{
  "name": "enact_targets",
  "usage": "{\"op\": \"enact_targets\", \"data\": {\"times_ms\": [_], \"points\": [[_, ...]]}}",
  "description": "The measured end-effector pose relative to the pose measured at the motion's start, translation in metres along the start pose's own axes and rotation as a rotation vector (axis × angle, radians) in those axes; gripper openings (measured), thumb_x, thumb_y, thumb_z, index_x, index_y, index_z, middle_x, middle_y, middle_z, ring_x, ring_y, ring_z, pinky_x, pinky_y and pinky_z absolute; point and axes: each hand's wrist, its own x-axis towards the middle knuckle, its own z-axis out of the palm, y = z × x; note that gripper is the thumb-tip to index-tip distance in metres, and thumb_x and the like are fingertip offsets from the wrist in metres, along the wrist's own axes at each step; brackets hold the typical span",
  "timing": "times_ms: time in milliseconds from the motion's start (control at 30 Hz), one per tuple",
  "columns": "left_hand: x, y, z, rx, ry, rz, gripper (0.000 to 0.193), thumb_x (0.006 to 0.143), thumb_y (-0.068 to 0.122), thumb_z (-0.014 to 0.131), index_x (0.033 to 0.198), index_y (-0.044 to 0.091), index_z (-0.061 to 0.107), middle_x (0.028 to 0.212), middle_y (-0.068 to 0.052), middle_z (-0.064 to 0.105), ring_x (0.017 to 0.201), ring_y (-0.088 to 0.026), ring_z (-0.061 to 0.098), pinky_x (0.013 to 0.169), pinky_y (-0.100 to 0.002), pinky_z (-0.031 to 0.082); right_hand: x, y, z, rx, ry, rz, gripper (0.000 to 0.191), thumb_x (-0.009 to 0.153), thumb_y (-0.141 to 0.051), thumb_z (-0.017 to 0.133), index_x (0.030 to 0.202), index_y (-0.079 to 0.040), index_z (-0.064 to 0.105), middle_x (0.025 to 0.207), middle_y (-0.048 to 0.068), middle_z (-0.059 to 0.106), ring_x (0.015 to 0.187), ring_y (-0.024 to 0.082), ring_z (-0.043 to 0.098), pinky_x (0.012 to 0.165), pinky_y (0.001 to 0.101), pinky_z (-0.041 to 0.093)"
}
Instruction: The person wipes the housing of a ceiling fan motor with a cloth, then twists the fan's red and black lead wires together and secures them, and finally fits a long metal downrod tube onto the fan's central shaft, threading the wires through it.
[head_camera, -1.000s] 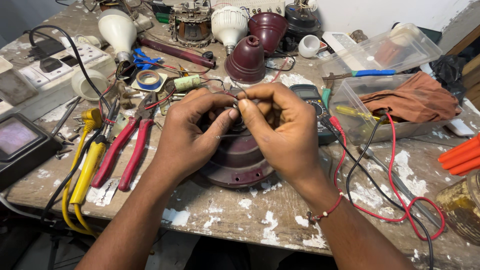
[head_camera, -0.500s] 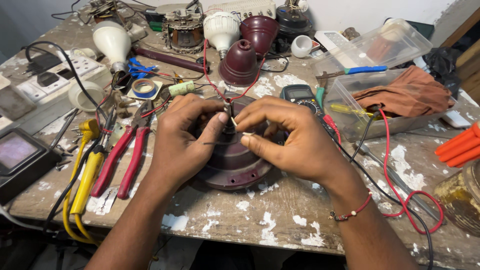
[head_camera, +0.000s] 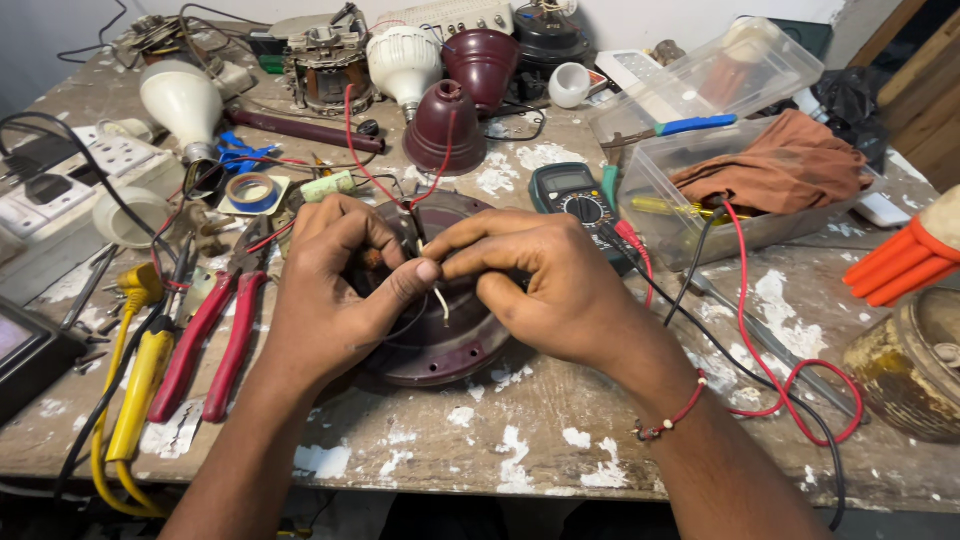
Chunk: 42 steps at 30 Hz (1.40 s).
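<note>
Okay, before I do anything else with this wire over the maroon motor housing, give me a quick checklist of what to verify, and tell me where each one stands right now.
1. Both hands on the wire: ok. The left hand and right hand meet at the thin white wire.
2. Maroon housing sits flat on the table: ok.
3. Red lead free of the fingers: cannot tell; it runs down behind the left hand.
4. Pliers within reach: ok, beside the left wrist.
5. Multimeter at hand: ok, just behind the right hand.
6. Wire ends stripped or joined: cannot tell; the fingers cover them.
</note>
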Motion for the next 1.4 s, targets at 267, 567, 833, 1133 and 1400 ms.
{"op": "enact_targets", "data": {"times_ms": [267,567,833,1133,1400], "points": [[0.0,-0.001,0.001,0.014,-0.016,-0.023,0.033,0.079,0.028,0.088,0.076,0.007,0.062,0.084,-0.004,0.053,0.091,-0.021,0.049,0.079,-0.034,0.041,0.003,0.01,0.01,0.098,0.068,0.132,0.023,0.081,0.011,0.056,0.09,0.001,0.075,0.101,0.008,0.08,0.092,0.017,0.078,0.087,0.0291,0.062],[0.0,-0.003,0.003,0.101,0.021,0.028,0.038,0.079,0.025,0.087,0.091,0.006,0.057,0.095,-0.008,0.055,0.093,-0.025,0.051,0.083,-0.036,0.042,0.012,0.005,0.025,0.151,0.393,0.195,0.008,0.099,-0.002,0.065,0.106,-0.002,0.067,0.09,-0.002,0.068,0.074,-0.001,0.058,0.06,0.0188,0.048],[-0.002,-0.007,0.002,0.032,0.025,-0.038,0.044,0.077,0.021,0.089,0.101,0.004,0.057,0.101,-0.008,0.059,0.098,-0.023,0.056,0.088,-0.035,0.048,0.019,0.01,0.039,0.237,0.451,0.126,0.012,0.103,-0.011,0.072,0.112,-0.003,0.071,0.098,-0.002,0.072,0.085,0.001,0.065,0.07,0.0192,0.054],[-0.005,-0.005,0.002,-0.039,0.043,-0.068,0.041,0.076,0.016,0.088,0.106,0.001,0.065,0.104,-0.008,0.064,0.096,-0.017,0.065,0.086,-0.03,0.054,0.021,0.01,0.045,0.271,0.441,0.121,0.014,0.098,-0.009,0.073,0.111,-0.003,0.072,0.1,0.0,0.073,0.087,0.003,0.065,0.069,0.0201,0.053],[-0.001,-0.002,0.002,-0.021,0.095,0.058,0.033,0.074,0.016,0.087,0.099,0.004,0.071,0.097,-0.008,0.07,0.096,-0.023,0.066,0.086,-0.034,0.052,0.02,0.012,0.042,0.183,0.458,0.122,0.011,0.097,-0.007,0.074,0.106,-0.003,0.075,0.096,0.0,0.073,0.086,0.005,0.066,0.073,0.0206,0.053]]}}
